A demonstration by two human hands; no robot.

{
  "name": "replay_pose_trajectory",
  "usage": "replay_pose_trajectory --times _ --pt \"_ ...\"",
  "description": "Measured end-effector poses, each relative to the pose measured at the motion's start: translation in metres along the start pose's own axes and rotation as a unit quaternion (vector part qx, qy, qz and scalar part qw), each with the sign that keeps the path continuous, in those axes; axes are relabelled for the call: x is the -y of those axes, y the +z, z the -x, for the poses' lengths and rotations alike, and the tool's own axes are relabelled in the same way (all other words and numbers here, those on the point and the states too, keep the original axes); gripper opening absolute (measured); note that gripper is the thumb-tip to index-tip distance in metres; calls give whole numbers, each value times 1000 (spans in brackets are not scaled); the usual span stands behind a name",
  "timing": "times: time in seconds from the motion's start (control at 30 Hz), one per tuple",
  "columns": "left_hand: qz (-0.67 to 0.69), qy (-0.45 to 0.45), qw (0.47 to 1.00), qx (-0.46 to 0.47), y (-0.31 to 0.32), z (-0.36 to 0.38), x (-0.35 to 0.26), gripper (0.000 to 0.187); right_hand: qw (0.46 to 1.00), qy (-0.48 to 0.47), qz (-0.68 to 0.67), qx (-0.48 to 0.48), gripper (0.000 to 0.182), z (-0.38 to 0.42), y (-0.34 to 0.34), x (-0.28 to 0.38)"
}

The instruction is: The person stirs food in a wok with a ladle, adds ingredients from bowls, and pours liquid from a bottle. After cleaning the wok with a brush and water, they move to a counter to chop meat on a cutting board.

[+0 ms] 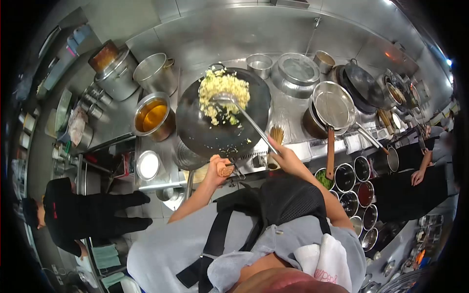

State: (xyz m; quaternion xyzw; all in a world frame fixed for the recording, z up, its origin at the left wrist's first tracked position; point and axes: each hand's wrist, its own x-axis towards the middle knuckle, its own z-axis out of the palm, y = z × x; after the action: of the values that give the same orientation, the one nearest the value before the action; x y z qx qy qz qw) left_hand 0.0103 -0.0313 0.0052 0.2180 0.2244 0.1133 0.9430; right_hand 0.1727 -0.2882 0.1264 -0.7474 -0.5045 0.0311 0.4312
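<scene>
A large dark wok (195,127) sits on the stove in front of me. Yellow fried rice (224,85) with green bits lies toward its far side, and loose grains are scattered nearer the front rim. My left hand (218,168) is closed around the wok handle (225,170) at the near side. In my right hand (286,158) is the long handle of a metal ladle (251,120), with the fingers wrapped round it. The ladle's bowl touches the rice.
Left of the wok stand a pot of amber liquid (153,116) and a white-filled bowl (148,165). A strainer (333,105) rests over a pot at right. Several seasoning containers (365,194) are at lower right. One person (63,212) is at left, another (422,166) at right.
</scene>
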Motion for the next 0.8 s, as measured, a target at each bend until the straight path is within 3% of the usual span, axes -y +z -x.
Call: replay_pose_trajectory --times 0.03,0.07,0.1,0.13,0.17,0.23,0.27,0.3,0.33,0.37,0.4,0.43,0.5,0.53,0.57,0.6,0.63,0.67,0.73,0.77,0.8 --pt "26 -9 999 21 7 -11 -11 16 980 161 -79 85 61 8 -24 25" --pt "59 -17 998 33 19 -22 -26 14 919 319 -154 175 60 19 -45 47" --pt "28 -19 997 -63 50 -26 -43 11 935 271 -166 158 59 32 -54 47" --pt "24 -51 995 -88 61 -37 -57 13 948 220 -181 141 58 45 -61 46" --pt "14 -75 993 -86 52 -24 -57 12 945 223 -180 155 58 62 -72 47" --pt "7 -78 995 -56 59 -28 -70 11 983 97 -59 147 55 68 -104 46" --pt "-22 -72 996 -47 56 -20 -68 10 940 247 -127 197 54 60 -128 77" --pt "-50 -72 995 -47 49 -10 -65 11 944 240 -100 204 55 52 -132 70" --pt "6 -131 991 -12 44 -24 -73 10 944 242 -82 210 55 48 -129 64" --pt "-11 -133 990 -52 59 -42 -81 11 930 278 -44 236 56 29 -121 61" --pt "-33 -138 986 -91 70 -53 -82 13 957 183 22 226 54 10 -100 38" --pt "-43 -147 984 -95 60 -51 -77 13 970 144 31 195 58 -11 -72 22" --pt "-15 13 1000 -16 50 -58 -43 20 968 201 49 145 57 -34 -10 -20" --pt "-9 -13 1000 -24 31 -44 -29 24 980 173 48 87 57 -33 13 -28" --pt "42 -114 990 76 -11 -27 -21 16 969 207 69 112 58 -33 -1 -2" --pt "18 -167 979 117 -22 1 -24 13 958 237 89 135 59 -34 -20 36" --pt "-54 -66 996 -31 13 36 -24 16 973 184 60 127 59 -21 -42 52" --pt "-34 -36 995 -82 42 53 -31 12 983 131 33 124 60 -5 -69 59" --pt "-7 -91 995 32 18 24 -43 9 929 306 -63 199 58 12 -106 75" --pt "11 -86 996 3 33 -1 -50 11 926 305 -62 213 58 8 -103 72" --pt "41 -78 995 -43 55 -20 -56 12 948 236 -23 210 58 4 -94 63"
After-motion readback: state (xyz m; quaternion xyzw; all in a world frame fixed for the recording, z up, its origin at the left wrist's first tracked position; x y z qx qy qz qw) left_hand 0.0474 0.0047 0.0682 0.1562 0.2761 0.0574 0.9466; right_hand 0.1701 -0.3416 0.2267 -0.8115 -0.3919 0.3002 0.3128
